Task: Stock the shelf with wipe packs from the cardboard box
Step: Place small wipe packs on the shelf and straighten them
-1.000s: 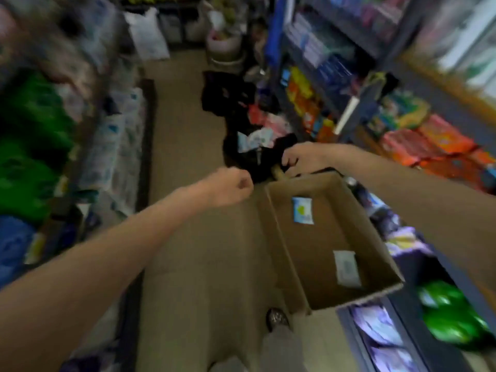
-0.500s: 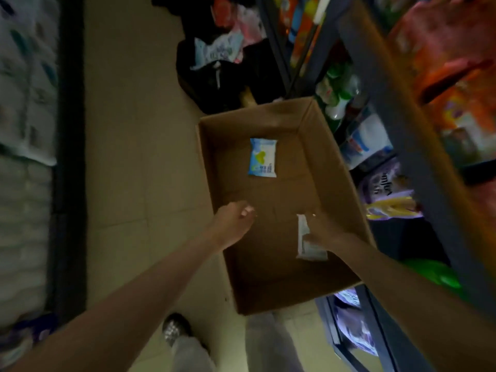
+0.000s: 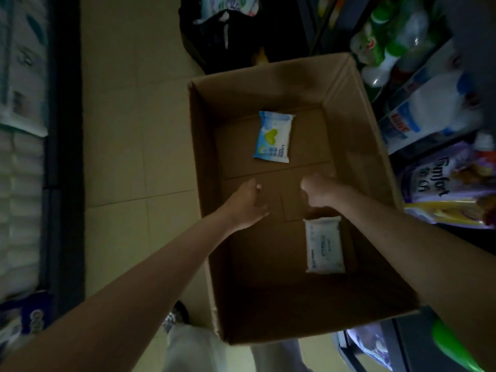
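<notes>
Both hands reach down into the cardboard box (image 3: 204, 146) on the floor, and neither holds anything. The left hand (image 3: 245, 204) hangs over the middle of the box floor with its fingers loosely curled, gripping nothing. The right hand (image 3: 320, 190) is beside it, apart from it, also loosely curled and empty; whether its fingertips touch the cardboard cannot be told.

Nearest, just under the right wrist, a white wipe pack (image 3: 324, 245) lies flat on the box bottom, back side up. Farther in, past both hands, a blue wipe pack (image 3: 274, 137) with a green heart lies flat near the far end.

Those two packs are all the box shows, so the job looks nearly finished: only these remain to be lifted out and set on the shelf (image 3: 418, 146) to the right, where bottles and pouches already stand. Which pack goes first is not clear.
</notes>
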`<act>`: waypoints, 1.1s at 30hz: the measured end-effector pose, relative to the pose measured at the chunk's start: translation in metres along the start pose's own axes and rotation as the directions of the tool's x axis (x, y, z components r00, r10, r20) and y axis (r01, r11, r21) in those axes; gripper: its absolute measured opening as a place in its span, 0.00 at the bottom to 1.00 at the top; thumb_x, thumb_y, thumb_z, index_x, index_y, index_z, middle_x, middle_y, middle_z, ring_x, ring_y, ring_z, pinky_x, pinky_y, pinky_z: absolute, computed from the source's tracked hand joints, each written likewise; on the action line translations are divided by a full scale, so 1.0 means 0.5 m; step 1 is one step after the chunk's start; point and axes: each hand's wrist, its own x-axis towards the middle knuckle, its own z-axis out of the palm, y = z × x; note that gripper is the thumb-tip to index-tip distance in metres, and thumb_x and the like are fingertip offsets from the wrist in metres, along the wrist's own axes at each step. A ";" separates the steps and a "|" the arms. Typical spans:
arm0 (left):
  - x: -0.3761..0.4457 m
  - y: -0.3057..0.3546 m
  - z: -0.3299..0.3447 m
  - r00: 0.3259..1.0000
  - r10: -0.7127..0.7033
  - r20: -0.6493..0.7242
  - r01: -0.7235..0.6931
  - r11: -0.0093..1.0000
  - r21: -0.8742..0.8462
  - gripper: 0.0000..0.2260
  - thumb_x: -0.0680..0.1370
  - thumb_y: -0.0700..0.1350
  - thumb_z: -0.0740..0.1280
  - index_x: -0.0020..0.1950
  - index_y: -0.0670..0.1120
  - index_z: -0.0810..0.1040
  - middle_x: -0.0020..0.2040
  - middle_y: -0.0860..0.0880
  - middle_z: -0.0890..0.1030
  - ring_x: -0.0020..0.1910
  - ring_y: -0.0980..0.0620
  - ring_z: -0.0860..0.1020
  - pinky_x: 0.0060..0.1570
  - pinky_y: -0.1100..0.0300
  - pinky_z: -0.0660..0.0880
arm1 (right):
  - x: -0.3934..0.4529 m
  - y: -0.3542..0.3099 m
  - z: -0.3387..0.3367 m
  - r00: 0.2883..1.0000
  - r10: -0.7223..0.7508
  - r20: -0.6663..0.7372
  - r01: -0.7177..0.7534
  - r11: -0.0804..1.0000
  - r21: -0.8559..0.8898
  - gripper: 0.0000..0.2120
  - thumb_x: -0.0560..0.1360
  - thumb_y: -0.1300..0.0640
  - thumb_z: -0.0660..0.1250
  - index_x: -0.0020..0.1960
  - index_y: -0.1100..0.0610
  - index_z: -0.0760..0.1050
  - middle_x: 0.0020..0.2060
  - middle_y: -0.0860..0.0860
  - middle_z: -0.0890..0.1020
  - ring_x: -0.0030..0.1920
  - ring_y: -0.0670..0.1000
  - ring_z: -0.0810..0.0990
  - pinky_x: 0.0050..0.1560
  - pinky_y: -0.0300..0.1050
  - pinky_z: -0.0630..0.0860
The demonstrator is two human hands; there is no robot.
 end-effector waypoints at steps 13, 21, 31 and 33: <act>0.026 -0.023 0.057 0.992 -0.022 0.124 0.013 0.997 0.070 0.29 0.75 0.43 0.68 0.73 0.45 0.59 0.71 0.45 0.65 0.63 0.46 0.72 0.55 0.59 0.72 | -0.028 0.008 0.050 0.977 -0.078 0.199 0.089 0.995 -0.049 0.08 0.76 0.64 0.62 0.39 0.57 0.70 0.38 0.52 0.73 0.43 0.50 0.75 0.52 0.46 0.75; 0.057 0.004 0.011 0.994 -0.007 -0.107 -0.028 0.947 -0.321 0.34 0.69 0.41 0.74 0.71 0.44 0.61 0.65 0.46 0.74 0.62 0.47 0.75 0.55 0.55 0.76 | -0.010 -0.034 -0.173 0.893 -0.361 -0.267 0.419 0.884 0.207 0.05 0.72 0.61 0.69 0.47 0.62 0.80 0.43 0.49 0.77 0.48 0.44 0.73 0.39 0.26 0.66; 0.058 0.021 -0.161 0.711 0.172 -0.682 -0.393 0.902 -0.182 0.09 0.76 0.44 0.65 0.48 0.44 0.65 0.42 0.53 0.72 0.39 0.58 0.75 0.30 0.71 0.73 | 0.225 -0.080 -0.093 0.890 0.420 -0.180 -0.075 0.522 0.850 0.24 0.75 0.47 0.65 0.62 0.64 0.70 0.57 0.58 0.76 0.58 0.56 0.75 0.55 0.46 0.72; 0.055 0.008 -0.167 0.720 0.168 -0.674 -0.410 0.886 -0.218 0.09 0.76 0.44 0.65 0.48 0.43 0.65 0.41 0.54 0.72 0.39 0.59 0.75 0.29 0.73 0.73 | 0.260 -0.112 -0.078 0.839 0.499 -0.218 -0.166 0.615 0.771 0.33 0.77 0.52 0.64 0.74 0.65 0.53 0.71 0.61 0.62 0.71 0.60 0.62 0.70 0.52 0.59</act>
